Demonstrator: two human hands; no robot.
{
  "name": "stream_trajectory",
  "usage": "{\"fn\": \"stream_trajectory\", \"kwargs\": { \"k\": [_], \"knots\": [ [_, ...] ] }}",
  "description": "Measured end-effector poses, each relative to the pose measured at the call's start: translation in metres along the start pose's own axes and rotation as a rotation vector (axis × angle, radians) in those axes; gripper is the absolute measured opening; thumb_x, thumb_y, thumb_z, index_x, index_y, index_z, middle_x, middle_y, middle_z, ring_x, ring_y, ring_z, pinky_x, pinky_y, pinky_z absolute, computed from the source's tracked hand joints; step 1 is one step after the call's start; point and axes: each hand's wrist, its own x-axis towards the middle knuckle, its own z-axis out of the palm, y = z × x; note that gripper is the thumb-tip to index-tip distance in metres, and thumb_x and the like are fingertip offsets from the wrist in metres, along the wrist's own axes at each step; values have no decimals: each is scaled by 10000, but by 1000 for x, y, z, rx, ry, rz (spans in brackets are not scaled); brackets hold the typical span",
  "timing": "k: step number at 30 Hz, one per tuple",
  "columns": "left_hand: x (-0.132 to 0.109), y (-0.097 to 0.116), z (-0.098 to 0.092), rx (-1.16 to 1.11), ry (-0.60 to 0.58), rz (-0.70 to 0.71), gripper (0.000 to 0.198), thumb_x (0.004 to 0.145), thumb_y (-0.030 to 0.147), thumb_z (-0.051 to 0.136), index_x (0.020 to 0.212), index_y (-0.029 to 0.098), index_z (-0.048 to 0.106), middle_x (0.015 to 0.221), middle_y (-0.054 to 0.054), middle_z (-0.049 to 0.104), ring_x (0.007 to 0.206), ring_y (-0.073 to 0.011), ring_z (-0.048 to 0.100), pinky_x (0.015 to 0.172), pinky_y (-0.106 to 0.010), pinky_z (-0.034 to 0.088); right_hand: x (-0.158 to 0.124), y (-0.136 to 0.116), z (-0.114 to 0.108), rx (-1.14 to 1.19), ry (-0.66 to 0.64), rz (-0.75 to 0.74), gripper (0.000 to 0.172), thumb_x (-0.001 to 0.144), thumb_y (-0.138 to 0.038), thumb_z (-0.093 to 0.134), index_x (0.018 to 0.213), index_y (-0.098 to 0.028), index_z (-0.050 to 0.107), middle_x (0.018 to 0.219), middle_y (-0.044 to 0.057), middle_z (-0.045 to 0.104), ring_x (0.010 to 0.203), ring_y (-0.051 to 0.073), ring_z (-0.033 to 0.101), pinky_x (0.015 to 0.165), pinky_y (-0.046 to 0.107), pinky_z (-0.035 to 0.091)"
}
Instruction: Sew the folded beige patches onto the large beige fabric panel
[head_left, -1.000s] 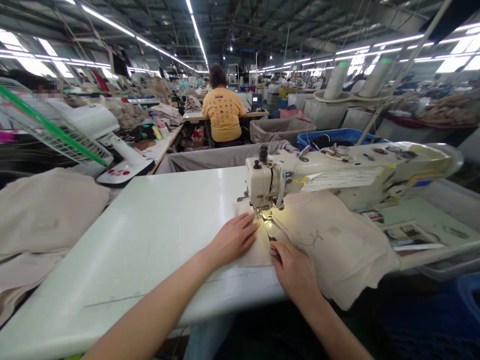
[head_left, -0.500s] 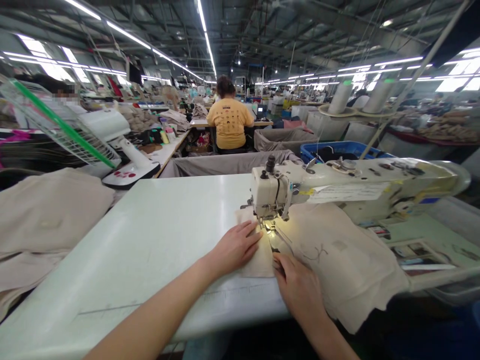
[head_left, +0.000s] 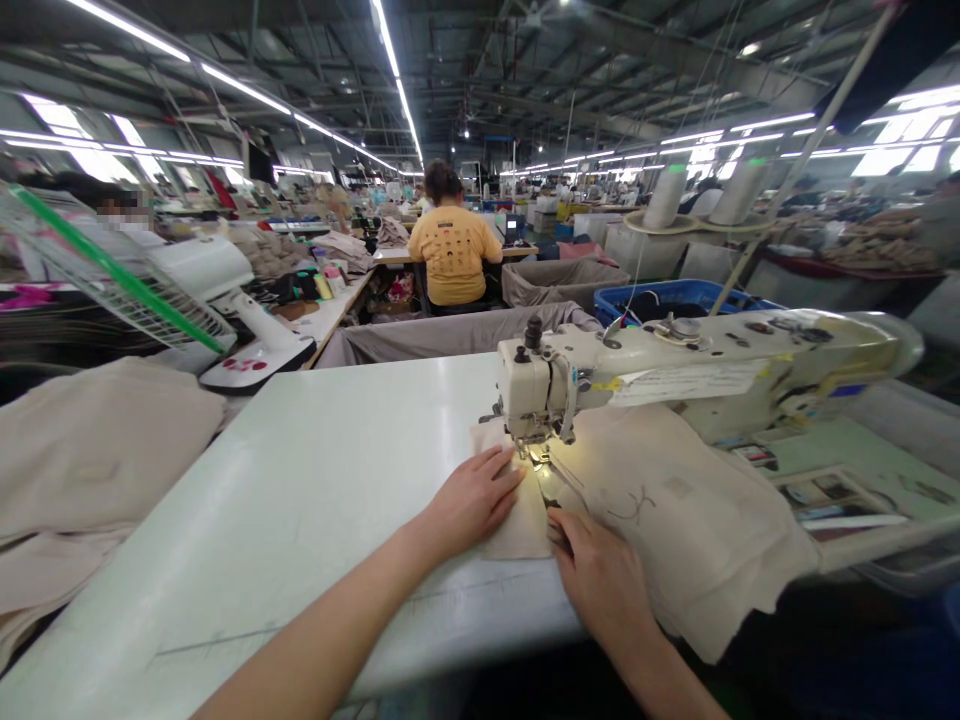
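Observation:
My left hand (head_left: 476, 500) lies flat on a beige cloth piece (head_left: 517, 535), its fingertips close to the lit presser foot (head_left: 538, 458) of the sewing machine (head_left: 536, 390). Just right of it, my right hand (head_left: 604, 570) is closed at the cloth's edge, around a small dark tool (head_left: 553, 506) mostly hidden by the fingers. A larger beige cloth (head_left: 697, 530) with a dark, loose thread on it spreads right of the needle, passes under the machine arm and hangs over the table's front edge.
The pale green sewing table (head_left: 360, 450) extends left. Beige fabric (head_left: 97, 440) is piled at far left beside a white fan (head_left: 259, 345). Thread cones (head_left: 664, 198) stand above a blue basket (head_left: 660, 295). A person in a yellow shirt (head_left: 454, 255) sits ahead.
The head view has shifted slightly, so the background sits a little lower and to the left. Both hands and the cloth keep nearly the same place at the presser foot.

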Motion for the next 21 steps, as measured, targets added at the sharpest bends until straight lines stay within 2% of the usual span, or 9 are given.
{"fn": "stream_trajectory", "kwargs": {
  "k": [7,13,17,19,21],
  "knots": [
    [2,-2,2,1,8,-10,347,1003,281,454,1307,191,596,1452,-141,536,1345,-292,505,1090,-475,480,0,1,2,8,68,-35,262,840,-64,585,1024,-226,677,916,9,770,788,184,730,662,265,520],
    [-4,-4,2,26,-23,-28,373,1012,275,447,1345,155,564,1472,-165,508,1365,-312,482,1114,-477,452,-1,2,2,-22,76,-43,319,824,-57,590,1085,-227,662,966,23,777,831,189,736,679,260,534],
    [-22,5,-20,30,-61,-42,359,990,259,486,1331,185,567,1474,-143,502,1367,-323,468,1117,-504,436,-2,2,0,-45,58,-48,308,823,-72,607,1081,-232,662,977,29,777,820,192,736,655,261,539],
    [-31,21,-36,29,-81,-62,387,941,271,557,1323,207,563,1468,-131,498,1333,-336,489,1080,-524,458,-3,2,0,-50,57,-53,305,823,-75,611,1079,-232,660,986,32,776,810,193,736,645,262,538],
    [-37,42,-50,3,-168,-81,464,871,324,636,1318,233,550,1364,-111,564,1156,-312,602,938,-483,549,-3,3,0,-42,60,-65,294,828,-81,611,1077,-231,658,983,36,774,803,194,735,647,262,537]
  ]
}}
